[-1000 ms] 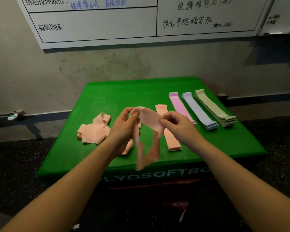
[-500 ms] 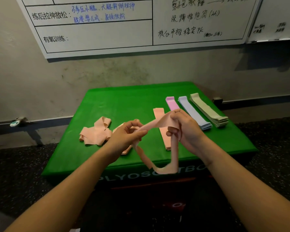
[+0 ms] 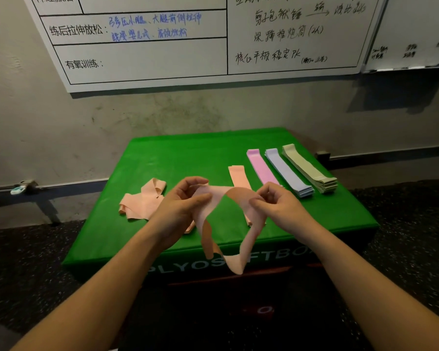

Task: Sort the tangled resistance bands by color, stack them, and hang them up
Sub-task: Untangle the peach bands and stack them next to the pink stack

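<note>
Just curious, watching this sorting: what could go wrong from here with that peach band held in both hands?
The peach band looks twisted between the left hand and right hand; laid down so, it may sit unevenly on the peach stack. Its loop hangs past the edge of the green box and might snag. The loose peach pile remains tangled.

Bare worktop (image 3: 183, 160) lies open between the tangled peach bands (image 3: 142, 201) at left and the sorted stacks (image 3: 289, 173) at right — wall close behind.
</note>
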Demonstrator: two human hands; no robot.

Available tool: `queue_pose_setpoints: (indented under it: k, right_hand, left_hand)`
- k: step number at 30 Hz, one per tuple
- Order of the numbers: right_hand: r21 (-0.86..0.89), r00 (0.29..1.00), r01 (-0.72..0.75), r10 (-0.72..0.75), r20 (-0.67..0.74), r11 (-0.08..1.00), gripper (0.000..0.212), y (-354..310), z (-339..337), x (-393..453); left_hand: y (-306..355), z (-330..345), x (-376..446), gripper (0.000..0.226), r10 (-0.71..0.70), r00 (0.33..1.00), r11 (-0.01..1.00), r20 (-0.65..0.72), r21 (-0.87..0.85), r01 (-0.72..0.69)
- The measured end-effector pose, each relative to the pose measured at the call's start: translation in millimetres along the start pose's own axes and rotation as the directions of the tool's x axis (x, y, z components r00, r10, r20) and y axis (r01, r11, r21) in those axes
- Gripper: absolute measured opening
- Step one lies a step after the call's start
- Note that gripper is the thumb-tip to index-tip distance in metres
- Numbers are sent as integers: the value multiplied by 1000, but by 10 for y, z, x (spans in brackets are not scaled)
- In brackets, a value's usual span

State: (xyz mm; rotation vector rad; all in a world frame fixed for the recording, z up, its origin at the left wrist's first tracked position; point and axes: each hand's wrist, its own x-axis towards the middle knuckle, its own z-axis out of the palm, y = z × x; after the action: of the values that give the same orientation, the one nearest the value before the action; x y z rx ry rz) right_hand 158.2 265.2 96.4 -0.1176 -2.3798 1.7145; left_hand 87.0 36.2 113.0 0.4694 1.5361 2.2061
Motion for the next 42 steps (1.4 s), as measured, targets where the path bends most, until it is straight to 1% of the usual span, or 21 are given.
queue_pose_setpoints:
  k: [2,4,6,7,8,9,10,12,13,15,17,19,21,24,27,30,32,34,36,38,42]
  right_hand:
    - [-25,1000,19,-18,15,1000,15,6,43,-27]
    - [-44,998,59,-57,39,997,41,-14,101,-71]
    - [-115,984,169,-160,85,979,69,-52,169,-117]
    - [-145,968,235,-218,127,961,75,-80,207,-140]
    - [-171,949,296,-269,166,940,73,-102,250,-150]
    - [-199,933,344,-310,182,918,65,-124,290,-147]
    - [-229,925,374,-342,167,899,54,-138,318,-141]
    - [-279,924,383,-370,99,881,33,-155,327,-136]
    - [-293,925,379,-372,84,877,27,-160,325,-134]
    - [-279,931,365,-354,90,888,20,-154,319,-128]
    - [-204,942,336,-328,70,920,17,-157,311,-129]
    - [-104,952,303,-305,-9,947,21,-159,290,-117]
    - [2,965,255,-255,-59,967,23,-167,264,-96]
    - [109,986,163,-157,-60,981,19,-208,226,-76]
    - [105,992,125,-122,-32,987,15,-209,187,-76]
    - [49,991,111,-107,-77,993,15,-145,139,-59]
    - [40,988,95,-89,-122,995,18,-88,104,-40]
    - [46,982,82,-73,-175,996,20,-50,68,-34]
    - [66,974,68,-52,-220,995,19,-28,34,-32]
    - [66,973,58,-41,-226,996,16,9,17,-26]
    - [0,982,44,-44,-182,999,15,83,37,-28]
  left_hand:
    - [10,67,-18,34,5,1000,999,23,-40,-4]
    - [-15,121,-20,35,23,999,999,26,-30,-22]
    - [-62,159,-21,37,45,999,999,28,6,-46]
    - [-83,173,-23,36,46,998,999,35,17,-47]
    - [-97,191,-32,35,40,998,999,45,24,-41]
    - [-111,200,-40,34,33,998,999,59,34,-35]
    - [-130,202,-43,35,30,997,998,70,53,-34]
    - [-169,179,-51,41,38,996,994,86,101,-47]
    - [-184,163,-56,41,39,995,991,89,121,-50]
    - [-204,139,-73,34,33,997,991,72,128,-43]
    - [-226,124,-92,28,18,999,997,46,80,-21]
    - [-258,106,-107,29,-1,999,997,45,81,-3]
    - [-312,95,-123,32,-43,997,982,57,184,32]
    - [-405,117,-132,35,-88,991,928,102,370,44]
    - [-428,169,-149,31,-115,983,887,142,461,37]
    - [-419,171,-124,24,-100,981,830,163,557,-8]
    - [-399,171,-112,25,-90,980,834,176,551,-22]
    - [-386,160,-91,17,-89,979,854,183,519,-19]
    - [-394,131,-67,17,-73,982,872,177,489,-24]
    - [-432,77,-38,21,-85,981,892,173,452,-2]
    - [-469,103,6,26,-93,986,965,138,257,55]
